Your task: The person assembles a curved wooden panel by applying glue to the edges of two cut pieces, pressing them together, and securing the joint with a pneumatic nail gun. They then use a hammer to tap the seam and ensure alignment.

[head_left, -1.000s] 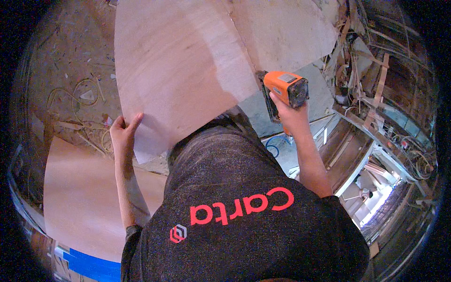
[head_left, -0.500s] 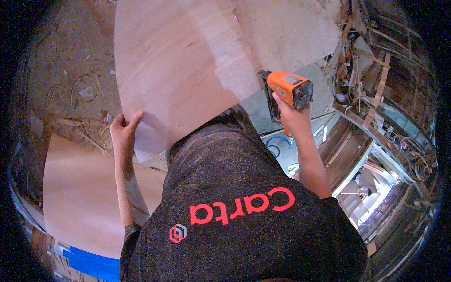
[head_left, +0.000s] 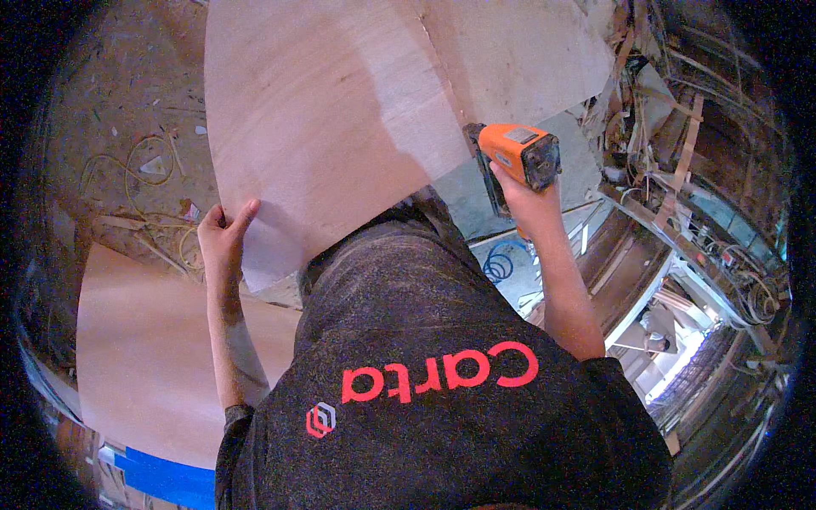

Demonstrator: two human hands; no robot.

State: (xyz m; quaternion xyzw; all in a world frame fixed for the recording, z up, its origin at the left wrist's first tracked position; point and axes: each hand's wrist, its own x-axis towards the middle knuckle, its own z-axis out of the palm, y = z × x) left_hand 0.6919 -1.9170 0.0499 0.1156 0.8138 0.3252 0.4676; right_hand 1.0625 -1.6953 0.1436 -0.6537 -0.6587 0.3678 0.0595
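A large thin plywood sheet (head_left: 314,127), light brown, spreads out in front of my legs, its right edge lying along a paler panel (head_left: 527,59). At the sheet's near left corner, my left hand (head_left: 223,236) grips the edge, thumb on top and the other fingers curled and partly hidden. My right hand (head_left: 531,204) is wrapped round the handle of an orange and black nail gun (head_left: 514,146). The gun's dark nose is at the sheet's right edge, near its near corner; whether it touches cannot be made out.
Another plywood sheet (head_left: 153,357) lies at my left, with blue material (head_left: 170,476) by it. A yellowish cord (head_left: 127,183) loops over the littered floor. A blue hose (head_left: 501,265) coils beside my right leg. Debris (head_left: 633,93) and boards line the right; a person (head_left: 656,331) is far off.
The nail gun has shifted very slightly up and left with my right hand. My left hand keeps its grip on the plywood sheet.
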